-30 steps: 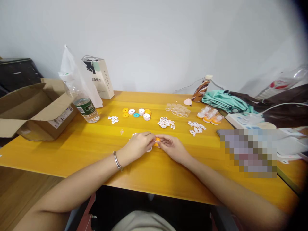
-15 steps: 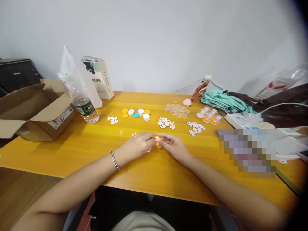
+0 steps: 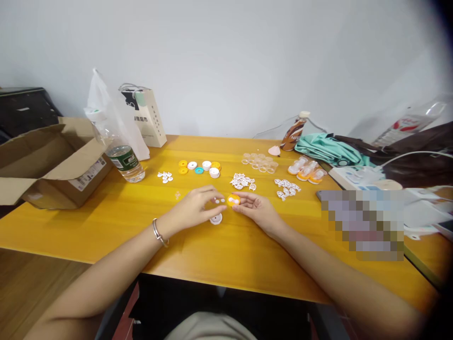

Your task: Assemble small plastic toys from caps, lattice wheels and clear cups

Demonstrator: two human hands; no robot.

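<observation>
Between the thumb and fingers of my right hand (image 3: 260, 213) is a round orange plastic disc (image 3: 233, 200) with white pieces on its face. My left hand (image 3: 194, 205) is just left of it, thumb and fingers apart, with nothing in its grasp. Small white pieces (image 3: 219, 200) show on the table in the gap between the left thumb and fingers. Below the left fingertips lies a white round cap (image 3: 216, 219). Farther back are orange, white and blue discs (image 3: 199, 170), small white pieces (image 3: 165, 177) and white openwork parts (image 3: 242, 181).
Clear plastic cups (image 3: 260, 162) and orange-based assemblies (image 3: 307, 170) stand toward the back right, near a brown bottle (image 3: 294, 132). A cardboard box (image 3: 71, 174) and a water bottle (image 3: 126, 163) are at left. A power strip (image 3: 350, 178) and a pixelated device (image 3: 364, 226) lie at right.
My left hand has drawn back leftward from the orange disc and its fingers have spread. The disc's face with white pieces and the white cap now show. My right hand keeps its hold.
</observation>
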